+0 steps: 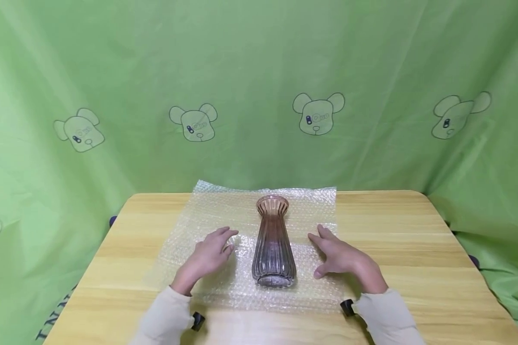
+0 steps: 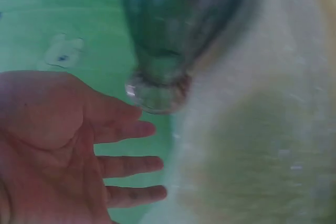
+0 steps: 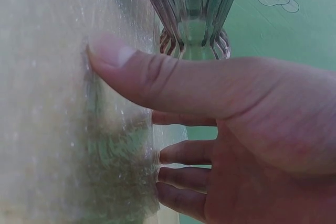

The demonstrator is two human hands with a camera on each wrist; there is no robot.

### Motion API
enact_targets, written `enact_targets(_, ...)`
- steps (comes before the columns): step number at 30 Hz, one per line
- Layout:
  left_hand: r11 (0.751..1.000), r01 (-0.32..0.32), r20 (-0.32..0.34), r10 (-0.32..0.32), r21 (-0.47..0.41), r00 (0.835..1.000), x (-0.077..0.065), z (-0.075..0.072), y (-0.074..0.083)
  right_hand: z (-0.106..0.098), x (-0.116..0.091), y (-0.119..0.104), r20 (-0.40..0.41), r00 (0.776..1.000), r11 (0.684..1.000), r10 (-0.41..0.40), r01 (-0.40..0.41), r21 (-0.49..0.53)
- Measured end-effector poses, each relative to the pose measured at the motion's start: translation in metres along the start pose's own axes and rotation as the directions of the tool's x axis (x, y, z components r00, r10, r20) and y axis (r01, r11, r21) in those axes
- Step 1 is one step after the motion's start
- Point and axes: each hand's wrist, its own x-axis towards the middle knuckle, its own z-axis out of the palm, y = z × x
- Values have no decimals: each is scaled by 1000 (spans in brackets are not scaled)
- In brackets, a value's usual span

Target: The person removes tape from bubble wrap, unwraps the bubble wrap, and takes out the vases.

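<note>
A ribbed glass vase [image 1: 273,244], tinted amber at the neck and grey-violet lower down, lies on its side on a sheet of bubble wrap [image 1: 190,230], mouth pointing away from me. My left hand [image 1: 211,251] rests flat on the wrap just left of the vase, fingers straight. On the vase's other side my right hand [image 1: 338,254] lies open on the wrap, a short gap from the glass. The left wrist view has the vase [image 2: 173,40] above the open palm [image 2: 58,145]. In the right wrist view the thumb [image 3: 157,77] presses the wrap below the vase [image 3: 191,9].
The wrap lies on a light wooden table [image 1: 414,239] with rounded corners. A green cloth printed with bear heads [image 1: 317,112] hangs behind and drapes down both sides. Bare wood shows left and right of the wrap.
</note>
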Motion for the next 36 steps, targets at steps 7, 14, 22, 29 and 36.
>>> enact_targets(7,992,123,32,-124,31,992,2,13,-12,-1,1,-3,3,1000,1000,-1,1,-2)
enact_targets(14,982,186,63,-187,15,980,0,14,-21,-2,0,-5,-5,1000,1000,-2,2,-2)
enact_targets(22,971,239,99,-240,21,966,-2,17,-30,-1,0,-4,-4,1000,1000,7,-7,5)
enact_targets(29,960,274,127,-280,63,952,-1,20,-27,-1,-1,-1,-1,1000,1000,5,-5,6)
enact_targets(36,950,290,149,-305,114,941,-2,20,-24,-3,-1,1,22,1000,1000,-17,17,6)
